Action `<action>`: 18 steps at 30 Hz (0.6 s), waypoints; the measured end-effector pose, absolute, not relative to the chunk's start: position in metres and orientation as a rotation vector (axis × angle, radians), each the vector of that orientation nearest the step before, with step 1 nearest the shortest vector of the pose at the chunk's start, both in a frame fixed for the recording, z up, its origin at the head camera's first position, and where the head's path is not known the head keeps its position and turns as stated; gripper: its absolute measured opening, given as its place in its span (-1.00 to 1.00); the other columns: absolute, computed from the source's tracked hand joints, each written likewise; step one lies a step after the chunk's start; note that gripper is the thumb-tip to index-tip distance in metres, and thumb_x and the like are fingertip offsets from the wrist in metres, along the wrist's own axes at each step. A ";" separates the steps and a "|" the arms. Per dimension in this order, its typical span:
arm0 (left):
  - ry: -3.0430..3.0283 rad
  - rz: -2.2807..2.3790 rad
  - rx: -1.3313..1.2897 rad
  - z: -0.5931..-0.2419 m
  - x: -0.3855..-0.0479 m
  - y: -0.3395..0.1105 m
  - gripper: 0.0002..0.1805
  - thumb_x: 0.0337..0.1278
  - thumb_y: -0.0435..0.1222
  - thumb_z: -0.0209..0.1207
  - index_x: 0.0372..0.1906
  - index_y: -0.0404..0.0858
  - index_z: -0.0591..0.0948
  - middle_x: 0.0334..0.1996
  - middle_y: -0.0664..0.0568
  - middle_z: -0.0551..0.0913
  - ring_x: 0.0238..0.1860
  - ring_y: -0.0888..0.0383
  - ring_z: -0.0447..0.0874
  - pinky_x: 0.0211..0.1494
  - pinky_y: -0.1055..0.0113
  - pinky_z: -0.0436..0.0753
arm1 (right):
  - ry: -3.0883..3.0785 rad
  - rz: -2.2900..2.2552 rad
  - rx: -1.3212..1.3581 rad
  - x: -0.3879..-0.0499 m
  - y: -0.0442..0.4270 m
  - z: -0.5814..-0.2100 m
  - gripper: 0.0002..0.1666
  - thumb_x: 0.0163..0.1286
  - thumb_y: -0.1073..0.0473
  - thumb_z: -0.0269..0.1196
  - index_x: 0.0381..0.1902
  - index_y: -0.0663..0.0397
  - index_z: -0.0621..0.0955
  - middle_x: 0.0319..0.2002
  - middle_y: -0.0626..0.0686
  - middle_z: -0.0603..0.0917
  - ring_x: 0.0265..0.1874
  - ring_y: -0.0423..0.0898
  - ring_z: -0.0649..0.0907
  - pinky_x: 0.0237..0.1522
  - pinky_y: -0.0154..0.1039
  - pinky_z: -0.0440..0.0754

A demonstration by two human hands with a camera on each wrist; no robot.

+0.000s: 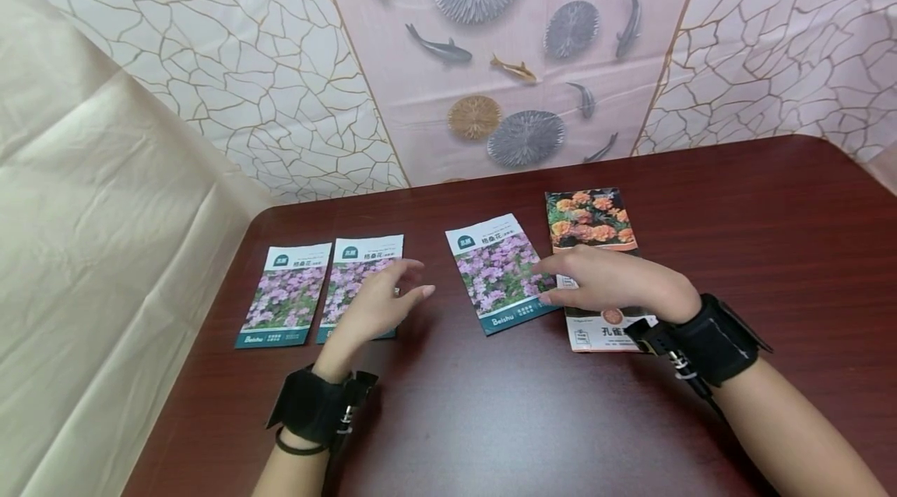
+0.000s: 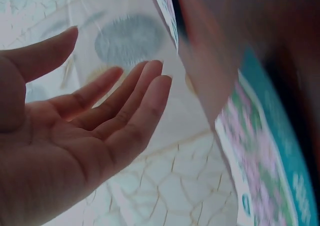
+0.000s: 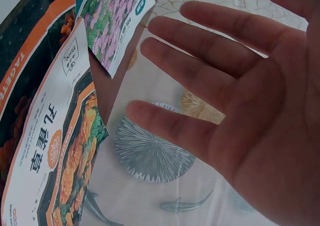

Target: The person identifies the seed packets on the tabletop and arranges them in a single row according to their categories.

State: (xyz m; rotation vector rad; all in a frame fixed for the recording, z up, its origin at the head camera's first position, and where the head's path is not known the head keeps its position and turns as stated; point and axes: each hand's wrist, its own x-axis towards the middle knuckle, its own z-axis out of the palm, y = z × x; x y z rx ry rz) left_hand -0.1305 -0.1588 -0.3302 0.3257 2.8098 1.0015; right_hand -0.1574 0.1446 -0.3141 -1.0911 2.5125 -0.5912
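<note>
Two seed packets with purple flowers, the outer left packet [image 1: 283,298] and the one beside it [image 1: 343,279], lie side by side. Over the second one hovers my left hand [image 1: 374,302], fingers loosely bent with nothing in them. A third purple-flower packet [image 1: 494,275] lies tilted in the middle. My right hand [image 1: 610,276] is over its right edge and the orange-marigold packets [image 1: 589,220], fingers extended and holding nothing in the right wrist view. Two marigold packets overlap, the nearer one [image 1: 596,337] partly hidden by that hand.
The dark red-brown table [image 1: 462,411] runs under everything. A patterned cloth [image 1: 518,92] hangs behind its back edge, and a cream cloth [image 1: 105,248] drapes along the left side. Black bands with cameras sit on both wrists.
</note>
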 end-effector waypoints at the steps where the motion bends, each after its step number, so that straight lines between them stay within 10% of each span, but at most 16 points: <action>1: 2.787 1.039 0.322 -0.331 -0.131 -0.156 -0.51 0.20 -0.18 0.13 0.19 -0.29 0.40 -0.04 -0.13 0.56 -0.02 0.00 0.52 -0.01 0.08 0.50 | 2.497 -0.581 -1.079 -0.157 0.144 -0.315 -0.48 0.33 0.07 0.16 0.16 0.26 0.45 0.06 0.20 0.53 -0.20 -0.08 0.60 -0.07 -0.08 0.53; 7: 2.591 1.287 0.267 -0.340 -0.134 -0.138 -0.48 0.20 -0.17 0.13 0.22 -0.27 0.36 0.00 -0.08 0.53 -0.07 0.05 0.56 -0.06 0.15 0.54 | 2.353 -0.624 -0.942 -0.156 0.144 -0.316 -0.47 0.31 0.13 0.17 0.21 0.19 0.41 0.02 0.20 0.54 -0.94 -0.15 0.40 -0.64 -0.31 0.51; 14: 2.098 1.675 0.123 -0.349 -0.135 -0.129 -0.39 0.26 -0.26 0.06 0.33 -0.33 0.14 0.11 -0.27 0.41 0.03 -0.11 0.50 0.02 0.15 0.53 | 2.295 -0.577 -0.956 -0.155 0.144 -0.319 -0.45 0.32 0.13 0.16 0.23 0.19 0.39 -0.82 -0.09 0.42 -0.95 -0.11 0.39 -0.68 -0.35 0.47; 18: 1.914 1.779 0.046 -0.353 -0.135 -0.127 -0.38 0.31 -0.28 0.01 0.36 -0.35 0.05 0.15 -0.34 0.34 0.07 -0.18 0.45 0.07 0.11 0.50 | 2.288 -0.547 -0.975 -0.155 0.144 -0.321 -0.46 0.32 0.10 0.17 0.21 0.19 0.41 -0.77 -0.11 0.42 -0.95 -0.22 0.34 -0.65 -0.36 0.46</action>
